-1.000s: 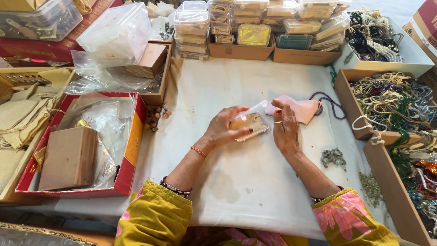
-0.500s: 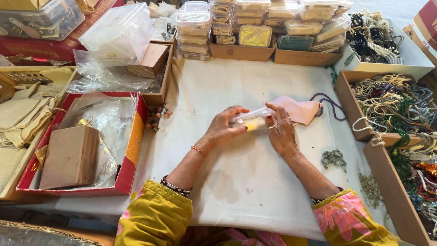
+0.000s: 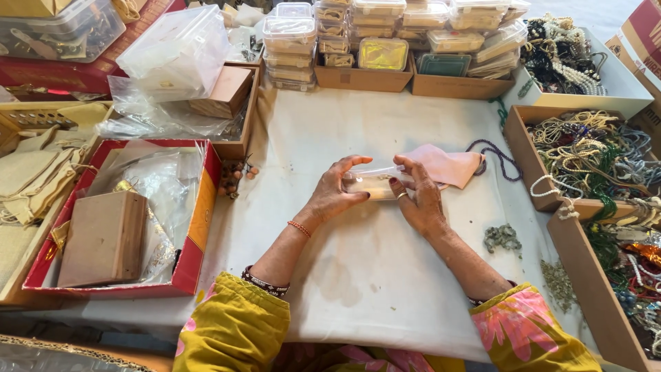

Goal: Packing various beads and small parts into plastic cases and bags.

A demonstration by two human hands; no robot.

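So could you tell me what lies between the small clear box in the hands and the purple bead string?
In the head view, a pink cloth pouch lies between the clear box and the purple bead string.

Both forearms reach forward from yellow and pink patterned sleeves, converging at the middle. The left hand (image 3: 332, 195) curls thumb over fingers, an orange bead bracelet at its wrist. The right hand (image 3: 418, 198) faces it, fingers arched, a ring on one finger, fingertips nearly meeting the left's
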